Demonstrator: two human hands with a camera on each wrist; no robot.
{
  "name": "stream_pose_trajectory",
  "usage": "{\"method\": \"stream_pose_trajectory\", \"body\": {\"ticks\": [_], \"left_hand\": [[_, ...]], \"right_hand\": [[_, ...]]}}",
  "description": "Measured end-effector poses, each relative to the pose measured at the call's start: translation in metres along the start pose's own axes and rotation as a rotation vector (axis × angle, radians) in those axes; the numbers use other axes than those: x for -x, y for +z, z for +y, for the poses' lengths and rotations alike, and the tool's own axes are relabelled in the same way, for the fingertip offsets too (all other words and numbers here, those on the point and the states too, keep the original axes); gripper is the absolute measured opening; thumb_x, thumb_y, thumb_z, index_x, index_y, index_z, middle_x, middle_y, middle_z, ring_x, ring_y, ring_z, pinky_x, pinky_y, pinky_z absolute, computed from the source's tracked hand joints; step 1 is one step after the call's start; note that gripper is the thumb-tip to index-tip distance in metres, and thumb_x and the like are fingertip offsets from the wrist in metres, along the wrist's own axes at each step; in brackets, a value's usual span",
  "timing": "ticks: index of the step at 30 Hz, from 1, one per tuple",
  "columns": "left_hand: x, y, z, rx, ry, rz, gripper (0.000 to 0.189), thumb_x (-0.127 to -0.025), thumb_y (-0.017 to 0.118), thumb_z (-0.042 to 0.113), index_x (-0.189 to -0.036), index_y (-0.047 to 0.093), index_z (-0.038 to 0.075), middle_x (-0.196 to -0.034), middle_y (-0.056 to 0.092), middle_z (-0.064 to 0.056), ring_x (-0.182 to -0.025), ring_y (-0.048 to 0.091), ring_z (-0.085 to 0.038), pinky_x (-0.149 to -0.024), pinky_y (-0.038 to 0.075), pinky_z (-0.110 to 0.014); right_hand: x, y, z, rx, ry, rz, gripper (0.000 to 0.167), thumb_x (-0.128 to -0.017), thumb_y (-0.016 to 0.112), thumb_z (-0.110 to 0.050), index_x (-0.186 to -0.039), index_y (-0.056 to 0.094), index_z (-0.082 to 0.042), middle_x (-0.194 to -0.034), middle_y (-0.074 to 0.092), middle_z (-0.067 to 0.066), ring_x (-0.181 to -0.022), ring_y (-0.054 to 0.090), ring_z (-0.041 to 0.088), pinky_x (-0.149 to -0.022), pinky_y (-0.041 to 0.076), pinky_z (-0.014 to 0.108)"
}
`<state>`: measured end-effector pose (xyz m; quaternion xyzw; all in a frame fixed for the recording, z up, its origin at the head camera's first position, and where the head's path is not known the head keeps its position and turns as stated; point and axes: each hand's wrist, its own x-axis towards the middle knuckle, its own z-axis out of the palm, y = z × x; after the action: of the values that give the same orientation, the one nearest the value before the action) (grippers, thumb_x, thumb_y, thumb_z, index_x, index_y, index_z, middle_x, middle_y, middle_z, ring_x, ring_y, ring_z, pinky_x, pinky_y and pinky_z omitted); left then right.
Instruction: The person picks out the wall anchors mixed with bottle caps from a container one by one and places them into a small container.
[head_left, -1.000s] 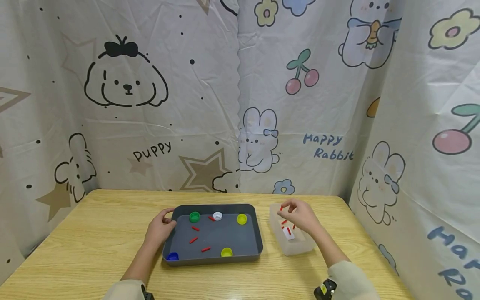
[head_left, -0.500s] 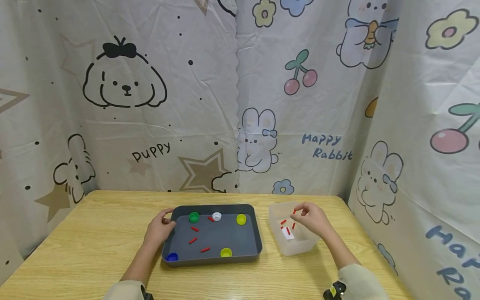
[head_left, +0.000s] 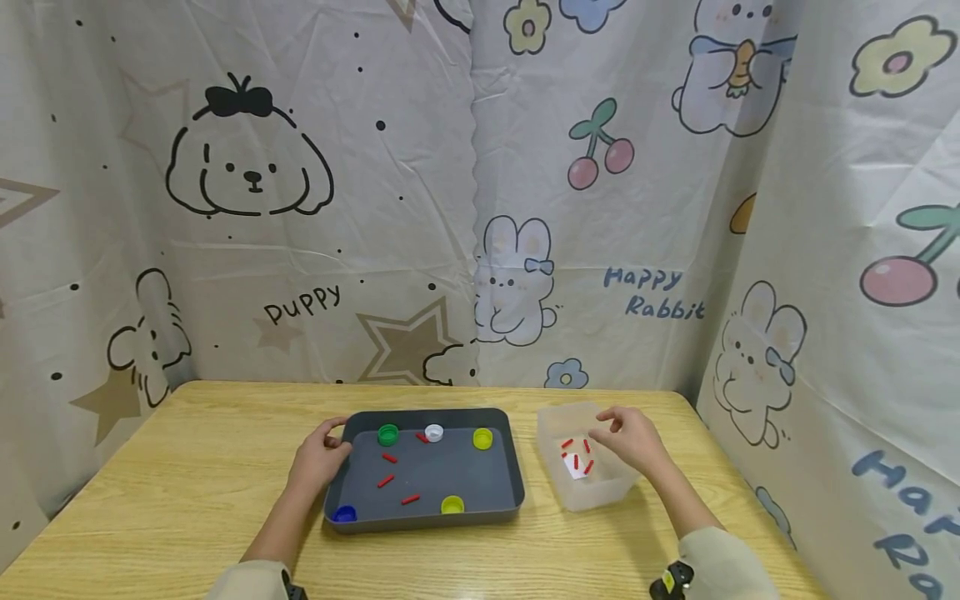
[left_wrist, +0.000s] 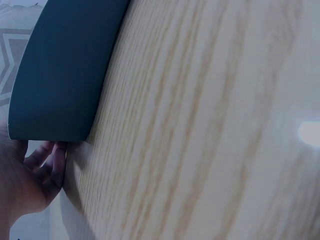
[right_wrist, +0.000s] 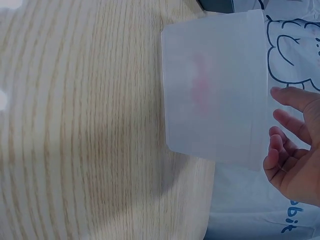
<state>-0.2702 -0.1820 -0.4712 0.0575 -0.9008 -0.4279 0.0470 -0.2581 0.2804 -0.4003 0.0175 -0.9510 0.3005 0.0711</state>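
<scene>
Hovering over the right side of the translucent white plastic tub [head_left: 597, 497], the right hand [head_left: 632, 438] holds nothing, fingers spread; short red sticks [head_left: 588, 467] lie inside the tub. The left hand [head_left: 318, 458] touches the left end of the dark grey rectangular tray [head_left: 461, 471], though I cannot tell whether it grips. If the right wrist catches the tub's rim, sticks could spill onto the wooden worktop [head_left: 172, 492].

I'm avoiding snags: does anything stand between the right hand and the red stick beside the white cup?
Down low, yes: the plastic box's left wall, the tray's right wall, the rear yellow cup and the white cup. From above, nothing visible blocks the right hand from the red stick.
</scene>
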Motion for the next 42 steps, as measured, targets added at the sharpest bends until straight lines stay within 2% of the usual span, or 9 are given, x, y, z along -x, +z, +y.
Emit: {"method": "stream_pose_trajectory", "body": {"ticks": [9, 21, 42], "left_hand": [[0.0, -0.001, 0.0, 0.003, 0.0, 0.002, 0.05, -0.085, 0.055, 0.016, -0.133, 0.047, 0.008, -0.097, 0.057, -0.014, -0.082, 0.052, -0.024, -0.065, 0.039, -0.03], [0.0, 0.001, -0.002, 0.0, -0.009, -0.007, 0.05, -0.086, 0.055, 0.016, -0.134, 0.047, 0.008, -0.097, 0.057, -0.014, -0.081, 0.052, -0.023, -0.064, 0.039, -0.029], [0.0, 0.0, 0.001, 0.001, -0.014, -0.007, 0.05, -0.086, 0.055, 0.017, -0.134, 0.047, 0.008, -0.098, 0.057, -0.014, -0.082, 0.053, -0.024, -0.064, 0.039, -0.03]], "right_hand": [[-0.002, -0.001, -0.001, 0.003, -0.004, 0.035, 0.032, -0.082, 0.067, -0.02, -0.105, 0.065, 0.003, -0.084, 0.055, 0.012, -0.076, 0.047, 0.021, -0.061, 0.037, 0.028], [0.0, 0.005, -0.003, -0.057, 0.028, 0.013, 0.031, -0.083, 0.067, -0.023, -0.105, 0.066, -0.001, -0.093, 0.061, 0.014, -0.084, 0.054, 0.023, -0.066, 0.042, 0.029], [-0.004, 0.016, -0.009, -0.103, 0.037, 0.005, 0.029, -0.083, 0.068, -0.023, -0.103, 0.066, -0.003, -0.093, 0.061, 0.012, -0.085, 0.054, 0.022, -0.069, 0.042, 0.029]]}}
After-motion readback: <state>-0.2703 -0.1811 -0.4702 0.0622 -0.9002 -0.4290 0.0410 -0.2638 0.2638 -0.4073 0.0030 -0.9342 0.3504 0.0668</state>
